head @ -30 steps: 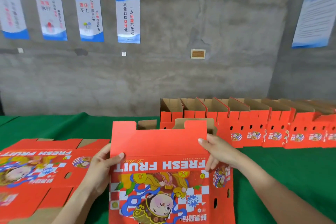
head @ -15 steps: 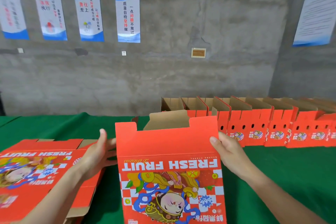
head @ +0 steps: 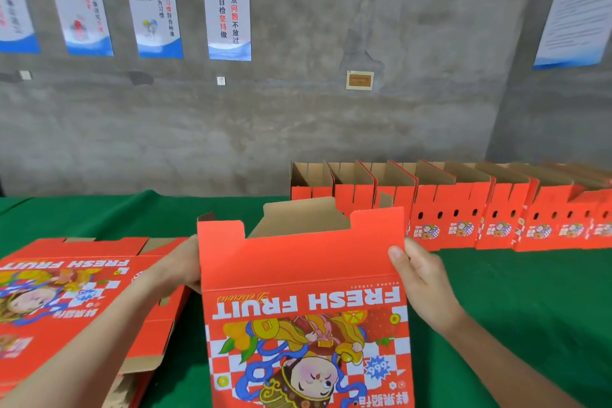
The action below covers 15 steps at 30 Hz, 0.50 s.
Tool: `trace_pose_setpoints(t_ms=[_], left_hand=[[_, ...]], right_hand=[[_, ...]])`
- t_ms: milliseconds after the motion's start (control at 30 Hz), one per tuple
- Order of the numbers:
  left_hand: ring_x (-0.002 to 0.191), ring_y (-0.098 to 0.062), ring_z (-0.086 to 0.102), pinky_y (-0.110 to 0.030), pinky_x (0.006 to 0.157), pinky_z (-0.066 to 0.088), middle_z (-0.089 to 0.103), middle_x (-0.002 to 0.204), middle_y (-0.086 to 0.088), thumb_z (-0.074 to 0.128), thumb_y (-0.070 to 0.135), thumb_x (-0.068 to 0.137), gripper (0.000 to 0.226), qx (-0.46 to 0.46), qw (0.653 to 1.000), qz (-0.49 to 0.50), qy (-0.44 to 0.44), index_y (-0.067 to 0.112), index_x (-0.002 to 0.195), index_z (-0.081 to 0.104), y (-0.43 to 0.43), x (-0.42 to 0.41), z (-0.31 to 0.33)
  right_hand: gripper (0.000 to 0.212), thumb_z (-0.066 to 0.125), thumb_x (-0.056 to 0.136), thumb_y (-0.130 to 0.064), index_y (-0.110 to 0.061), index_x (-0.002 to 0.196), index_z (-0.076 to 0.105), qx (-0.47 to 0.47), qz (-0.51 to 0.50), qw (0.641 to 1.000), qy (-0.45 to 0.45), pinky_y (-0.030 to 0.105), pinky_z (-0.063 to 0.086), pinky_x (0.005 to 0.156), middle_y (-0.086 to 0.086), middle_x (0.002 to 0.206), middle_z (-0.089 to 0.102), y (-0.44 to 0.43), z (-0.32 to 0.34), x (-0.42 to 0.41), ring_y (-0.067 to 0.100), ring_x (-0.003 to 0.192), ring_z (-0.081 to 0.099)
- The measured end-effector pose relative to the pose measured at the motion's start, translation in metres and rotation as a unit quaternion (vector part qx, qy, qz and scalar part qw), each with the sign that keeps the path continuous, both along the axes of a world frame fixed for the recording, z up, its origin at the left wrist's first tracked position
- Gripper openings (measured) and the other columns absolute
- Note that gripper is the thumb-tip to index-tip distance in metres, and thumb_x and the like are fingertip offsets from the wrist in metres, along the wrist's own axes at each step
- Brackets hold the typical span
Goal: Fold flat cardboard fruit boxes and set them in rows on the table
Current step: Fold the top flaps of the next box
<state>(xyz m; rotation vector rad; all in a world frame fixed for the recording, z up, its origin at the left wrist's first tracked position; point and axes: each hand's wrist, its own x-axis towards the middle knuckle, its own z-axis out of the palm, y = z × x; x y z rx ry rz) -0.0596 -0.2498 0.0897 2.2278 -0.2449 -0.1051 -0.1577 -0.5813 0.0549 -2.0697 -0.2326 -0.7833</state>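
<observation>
The right hand point(head: 420, 278) pinches the right edge of the upright fruit box point(head: 298, 275), thumb in front. The left hand point(head: 178, 270) sits at its left edge, fingers hidden, grip unclear. Folded boxes point(head: 463, 219) stand in a row behind it.

Grey concrete wall point(head: 298, 116), blue-white posters point(head: 226, 10)

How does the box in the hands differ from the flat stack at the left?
The box stands upright and opened, brown inside showing; the stack lies flat on the table. The right hand grips the box and the left hand meets its edge; no hand holds the stack. Both are red with FRESH FRUIT print.
</observation>
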Motion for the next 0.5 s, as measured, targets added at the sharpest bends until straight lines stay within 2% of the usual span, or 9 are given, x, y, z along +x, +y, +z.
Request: trace_pose_setpoints(t_ms=[67, 133, 200, 233, 267, 333, 400, 433, 500], left_hand=[[0.031, -0.002, 0.042, -0.017, 0.033, 0.035, 0.048, 0.037, 0.007, 0.055, -0.012, 0.072, 0.043, -0.012, 0.997, 0.043, -0.056, 0.018, 0.041, 0.053, -0.003, -0.004, 0.003], [0.041, -0.011, 0.049, -0.023, 0.038, 0.032, 0.059, 0.046, -0.004, 0.06, -0.006, 0.076, 0.044, -0.006, 0.985, 0.114, -0.126, 0.018, 0.04, 0.052, -0.007, -0.009, 0.002], [0.064, -0.029, 0.062, -0.025, 0.048, 0.035, 0.07, 0.07, -0.019, 0.06, -0.002, 0.078, 0.03, 0.002, 0.966, 0.173, -0.192, 0.015, 0.054, 0.066, -0.009, -0.014, -0.003], [0.078, -0.034, 0.066, -0.027, 0.053, 0.038, 0.072, 0.082, -0.021, 0.058, -0.003, 0.078, 0.023, -0.015, 0.957, 0.196, -0.213, 0.01, 0.068, 0.074, -0.01, -0.015, -0.01], [0.089, -0.035, 0.067, -0.029, 0.059, 0.041, 0.072, 0.092, -0.02, 0.056, -0.004, 0.079, 0.024, -0.032, 0.95, 0.216, -0.224, 0.007, 0.083, 0.076, -0.012, -0.016, -0.018], [0.1, -0.032, 0.065, -0.034, 0.074, 0.047, 0.07, 0.103, -0.019, 0.054, -0.004, 0.083, 0.027, -0.073, 0.942, 0.244, -0.219, 0.005, 0.1, 0.074, -0.02, -0.021, -0.036], [0.097, -0.034, 0.066, -0.038, 0.078, 0.048, 0.07, 0.1, -0.022, 0.054, -0.004, 0.085, 0.023, -0.094, 0.935, 0.264, -0.217, -0.001, 0.099, 0.071, -0.028, -0.026, -0.049], [0.092, -0.036, 0.066, -0.038, 0.075, 0.047, 0.07, 0.096, -0.023, 0.054, -0.002, 0.087, 0.018, -0.102, 0.931, 0.267, -0.227, -0.004, 0.096, 0.07, -0.03, -0.026, -0.053], [0.083, -0.031, 0.064, -0.038, 0.075, 0.044, 0.07, 0.094, -0.023, 0.055, 0.01, 0.092, 0.018, -0.13, 0.931, 0.251, -0.23, -0.004, 0.092, 0.067, -0.031, -0.028, -0.057]], right_hand=[[0.035, 0.039, 0.091, -0.042, -0.02, 0.066, 0.029, 0.004, -0.002, 1.0, 0.013, 0.024, 0.021, 0.049, -0.01, 0.054, 0.03, -0.002, 0.002, -0.002, 0.005, 0.052, 0.023], [0.037, 0.038, 0.091, -0.043, -0.017, 0.066, 0.029, 0.009, -0.015, 1.0, 0.022, 0.024, 0.023, 0.05, -0.01, 0.056, 0.029, -0.006, 0.001, -0.002, 0.007, 0.053, 0.025], [0.04, 0.039, 0.091, -0.043, -0.016, 0.064, 0.026, 0.023, -0.041, 0.999, 0.019, 0.02, 0.021, 0.048, -0.011, 0.053, 0.028, -0.006, -0.004, -0.003, 0.005, 0.051, 0.023], [0.042, 0.04, 0.093, -0.04, -0.014, 0.063, 0.025, 0.037, -0.056, 0.998, 0.018, 0.019, 0.021, 0.048, -0.012, 0.051, 0.028, -0.005, -0.008, -0.004, 0.006, 0.05, 0.023], [0.045, 0.043, 0.094, -0.038, -0.014, 0.061, 0.025, 0.055, -0.072, 0.996, 0.017, 0.02, 0.02, 0.048, -0.013, 0.05, 0.028, -0.004, -0.012, -0.003, 0.006, 0.05, 0.023], [0.051, 0.051, 0.093, -0.038, -0.017, 0.054, 0.025, 0.102, -0.102, 0.989, 0.029, 0.019, 0.021, 0.048, -0.013, 0.046, 0.028, -0.004, -0.017, 0.001, 0.005, 0.047, 0.025], [0.058, 0.058, 0.089, -0.044, -0.012, 0.049, 0.031, 0.136, -0.122, 0.98, 0.073, 0.025, 0.026, 0.051, -0.009, 0.047, 0.033, -0.007, -0.021, 0.009, 0.008, 0.048, 0.03], [0.059, 0.061, 0.088, -0.045, -0.008, 0.049, 0.037, 0.143, -0.128, 0.976, 0.098, 0.03, 0.03, 0.054, -0.001, 0.048, 0.038, -0.007, -0.022, 0.013, 0.014, 0.049, 0.036], [0.054, 0.064, 0.087, -0.041, -0.005, 0.049, 0.051, 0.136, -0.13, 0.974, 0.129, 0.032, 0.039, 0.058, 0.006, 0.057, 0.06, -0.007, -0.026, 0.021, 0.021, 0.055, 0.054]])
